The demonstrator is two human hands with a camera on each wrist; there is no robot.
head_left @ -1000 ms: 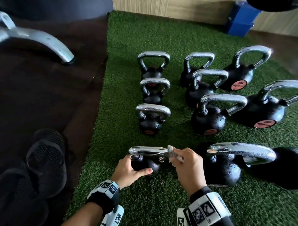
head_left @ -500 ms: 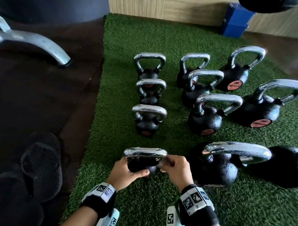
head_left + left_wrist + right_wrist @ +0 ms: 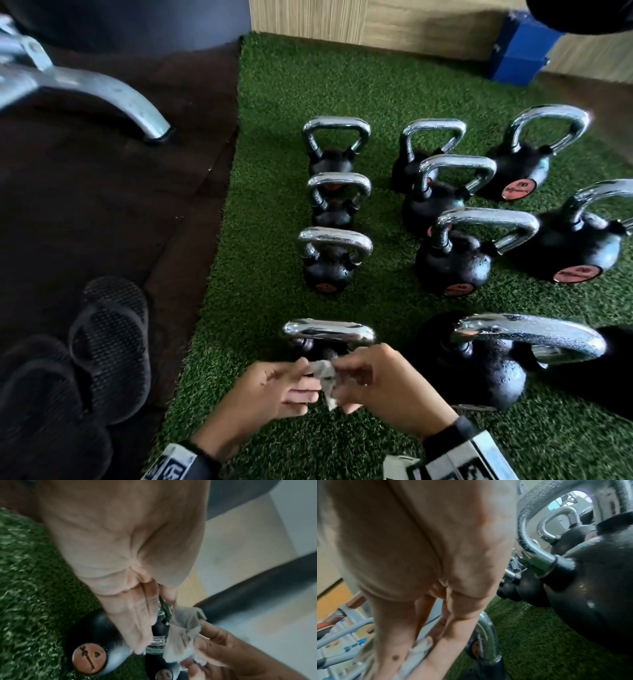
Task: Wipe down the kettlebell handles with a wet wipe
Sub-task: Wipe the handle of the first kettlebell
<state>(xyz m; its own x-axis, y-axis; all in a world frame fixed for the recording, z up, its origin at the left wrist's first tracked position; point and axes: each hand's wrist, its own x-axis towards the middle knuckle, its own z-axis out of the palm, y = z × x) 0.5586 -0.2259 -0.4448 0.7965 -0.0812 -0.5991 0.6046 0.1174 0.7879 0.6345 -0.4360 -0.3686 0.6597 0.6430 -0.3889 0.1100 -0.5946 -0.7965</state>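
Several black kettlebells with chrome handles stand in rows on green turf (image 3: 260, 192). The nearest small kettlebell (image 3: 329, 332) stands just beyond my hands, and neither hand touches it. Between my hands hangs a crumpled grey wet wipe (image 3: 323, 377). My left hand (image 3: 301, 380) pinches its left edge with thumb and forefinger, the other fingers straight. My right hand (image 3: 346, 383) grips its right side with curled fingers. The left wrist view shows the wipe (image 3: 183, 632) bunched in the right hand's fingers. In the right wrist view the wipe (image 3: 418, 654) lies under the fingers. A large kettlebell (image 3: 527, 335) stands to the right, its handle wet.
Black sandals (image 3: 109, 342) lie on the dark rubber floor at the left, close to the turf's edge. A grey metal machine leg (image 3: 102, 92) curves down at the far left. A blue box (image 3: 520, 51) stands by the wooden wall at the back right.
My right hand has come off the nearest kettlebell's handle with the wipe and my left hand off its body. Both drew back towards me and met on the wipe.
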